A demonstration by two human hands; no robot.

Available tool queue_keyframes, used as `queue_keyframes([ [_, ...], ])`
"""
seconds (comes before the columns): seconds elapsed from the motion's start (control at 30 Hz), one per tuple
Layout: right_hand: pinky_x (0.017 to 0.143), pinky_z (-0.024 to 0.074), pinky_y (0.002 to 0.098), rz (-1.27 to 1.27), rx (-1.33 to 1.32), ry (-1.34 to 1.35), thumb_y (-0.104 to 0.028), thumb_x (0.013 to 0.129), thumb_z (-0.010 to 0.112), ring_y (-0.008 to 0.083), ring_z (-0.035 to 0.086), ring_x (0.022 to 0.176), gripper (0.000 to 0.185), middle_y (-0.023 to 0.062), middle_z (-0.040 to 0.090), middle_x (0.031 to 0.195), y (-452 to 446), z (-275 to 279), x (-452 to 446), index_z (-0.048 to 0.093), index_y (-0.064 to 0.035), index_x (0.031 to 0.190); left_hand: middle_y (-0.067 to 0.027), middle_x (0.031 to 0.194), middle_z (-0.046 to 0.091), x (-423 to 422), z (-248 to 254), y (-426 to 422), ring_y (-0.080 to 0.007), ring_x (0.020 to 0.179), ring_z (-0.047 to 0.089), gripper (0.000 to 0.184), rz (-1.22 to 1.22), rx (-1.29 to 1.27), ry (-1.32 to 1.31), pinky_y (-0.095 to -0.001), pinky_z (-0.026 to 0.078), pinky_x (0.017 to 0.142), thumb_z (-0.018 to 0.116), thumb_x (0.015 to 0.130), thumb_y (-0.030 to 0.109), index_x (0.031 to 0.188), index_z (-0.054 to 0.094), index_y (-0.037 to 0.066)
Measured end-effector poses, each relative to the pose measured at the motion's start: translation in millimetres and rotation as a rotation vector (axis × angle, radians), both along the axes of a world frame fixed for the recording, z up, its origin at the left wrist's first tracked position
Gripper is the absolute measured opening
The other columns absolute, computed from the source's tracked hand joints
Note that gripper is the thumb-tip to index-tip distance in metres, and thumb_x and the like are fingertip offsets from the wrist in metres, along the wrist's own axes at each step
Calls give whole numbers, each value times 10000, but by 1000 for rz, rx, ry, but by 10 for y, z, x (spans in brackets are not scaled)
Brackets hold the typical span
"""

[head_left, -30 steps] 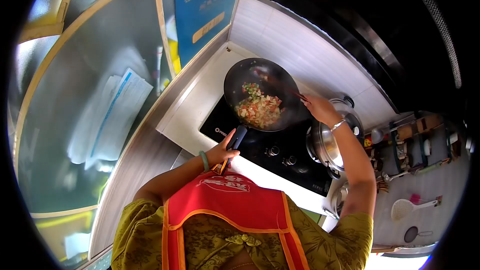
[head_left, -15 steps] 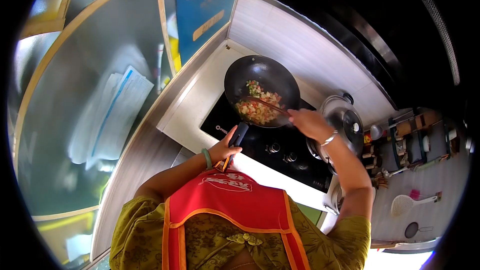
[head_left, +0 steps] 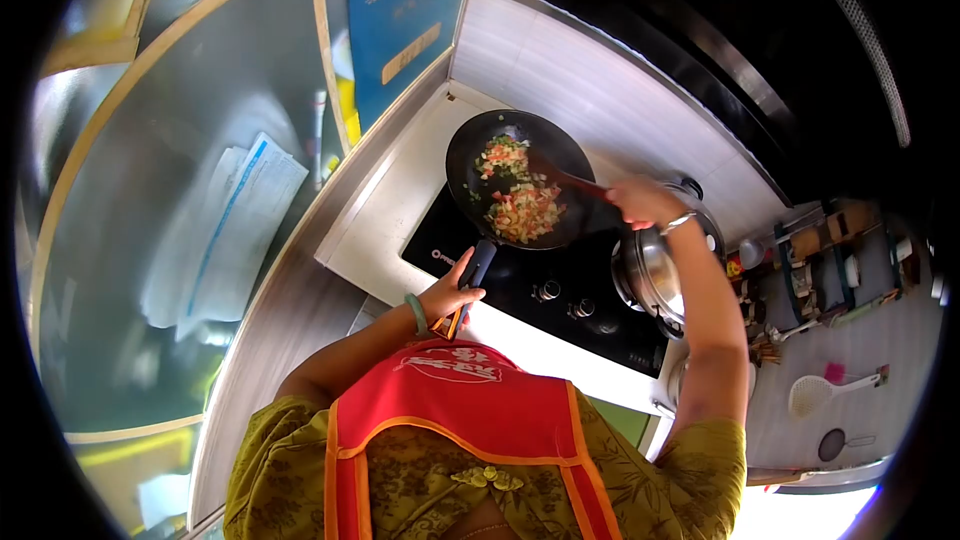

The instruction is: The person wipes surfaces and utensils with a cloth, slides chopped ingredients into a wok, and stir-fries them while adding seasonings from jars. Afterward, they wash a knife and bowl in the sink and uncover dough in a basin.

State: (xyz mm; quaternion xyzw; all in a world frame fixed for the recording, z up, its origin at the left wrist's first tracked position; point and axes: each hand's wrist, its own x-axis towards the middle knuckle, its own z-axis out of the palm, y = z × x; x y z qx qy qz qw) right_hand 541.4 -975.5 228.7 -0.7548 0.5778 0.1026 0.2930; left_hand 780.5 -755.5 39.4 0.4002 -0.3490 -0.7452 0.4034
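Note:
A dark wok (head_left: 575, 155) sits on the left side of the black gas stove (head_left: 510, 285), its handle pointing at my body. My left hand (head_left: 450, 297) is wrapped round that wok handle (head_left: 476, 265). Inside the wok, chopped food (head_left: 525, 212) in red, white and green lies in two heaps. My right hand (head_left: 645, 203) grips a brown spatula (head_left: 583, 185), which looks wooden. Its blade is in the wok between the heaps, blurred by motion.
A lidded steel pot (head_left: 650, 275) stands on the stove right of the wok, under my right forearm. Utensils hang on the right wall, including a white skimmer (head_left: 815, 395). A black range hood (head_left: 680, 40) overhangs the back. A glass partition (head_left: 260, 70) rises at the left.
My right hand has moved right and slightly up with the spatula. The food, one spread before, is now parted into two heaps. My left hand keeps its hold on the handle.

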Motion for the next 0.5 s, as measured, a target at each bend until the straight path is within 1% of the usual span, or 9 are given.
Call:
queue_keyframes([
  [0.03, 332, 408, 274, 72, 35, -63, -244, 871, 449, 143, 526, 405, 262, 56, 526, 509, -190, 50, -235, 551, -51, 726, -76, 665, 493, -3, 23, 6, -177, 481, 553, 842, 8, 0, 5, -314, 480, 409, 554, 857, 132, 1396, -78, 276],
  [0.1, 337, 407, 276, 83, 61, -7, -225, 868, 439, 154, 513, 377, 284, 64, 533, 505, -288, 315, -360, 552, -26, 700, -75, 647, 490, -6, 46, 9, -175, 480, 553, 845, 9, -1, -2, -309, 479, 403, 555, 858, 138, 1396, -82, 271],
  [0.17, 330, 395, 277, 184, 75, 460, -222, 862, 438, 156, 500, 356, 317, 67, 538, 502, -426, 384, -431, 551, -16, 649, -74, 640, 488, -11, 9, -6, -174, 481, 552, 846, 14, -17, 0, -309, 480, 402, 555, 858, 138, 1396, -84, 269],
  [0.2, 316, 366, 291, 0, 72, 364, -229, 857, 442, 155, 477, 340, 335, 61, 533, 496, -309, 378, -335, 568, -18, 629, -72, 633, 486, -6, -4, -5, -173, 481, 550, 848, 11, -33, -2, -310, 481, 401, 555, 858, 138, 1396, -87, 266],
  [0.3, 323, 355, 302, 35, 150, 214, -262, 853, 465, 142, 468, 354, 314, 56, 539, 526, -544, -385, -347, 591, -25, 691, -81, 685, 479, 2, 65, 6, -182, 468, 533, 882, 8, 21, 1, -335, 471, 407, 567, 848, 112, 1391, -112, 266],
  [0.33, 340, 360, 301, 15, 50, 103, -269, 850, 481, 139, 467, 365, 287, 52, 541, 544, -422, -448, -197, 603, -32, 742, -81, 685, 479, -15, 36, 16, -182, 468, 533, 882, 10, 19, 1, -335, 471, 407, 567, 848, 112, 1391, -112, 266],
  [0.4, 357, 366, 301, 10, -62, -15, -275, 846, 497, 137, 466, 376, 270, 48, 543, 562, -371, -437, 95, 614, -38, 793, -79, 654, 492, -9, -26, -2, -173, 485, 547, 855, 13, -13, 47, -316, 483, 398, 562, 855, 142, 1394, -87, 279],
  [0.47, 396, 387, 294, 264, -99, -109, -269, 827, 530, 137, 485, 409, 244, 43, 539, 583, -425, -337, 220, 615, -54, 903, -80, 657, 491, 8, -49, 2, -175, 486, 548, 856, 11, -13, 37, -318, 484, 399, 563, 854, 142, 1394, -87, 283],
  [0.5, 396, 387, 294, 261, -97, -108, -269, 827, 530, 137, 485, 409, 244, 43, 539, 583, -386, -223, 294, 615, -54, 903, -82, 661, 489, -2, -53, -3, -177, 487, 549, 858, 4, -15, 30, -320, 484, 400, 564, 854, 143, 1394, -87, 287],
])
